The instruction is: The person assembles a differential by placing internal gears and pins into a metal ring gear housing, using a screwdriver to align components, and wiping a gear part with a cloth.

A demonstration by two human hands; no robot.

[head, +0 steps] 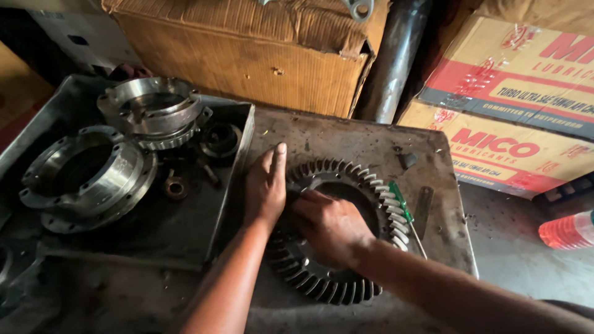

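A large toothed ring gear [365,185] lies flat on a worn metal plate [346,139]. My left hand [265,185] rests flat on the gear's left edge, fingers together and pointing away from me. My right hand [331,226] lies over the gear's middle opening, fingers curled down onto its inner rim on the left side. A green-handled screwdriver [402,207] lies against the gear's right teeth.
A shallow metal tray [238,145] on the left holds two big flanged housings [86,176] [154,111], a bearing [219,141] and small parts. Cardboard boxes [260,55] [513,105] and a dark pipe [393,62] stand behind. A red-orange plastic bottle [566,230] lies at the right.
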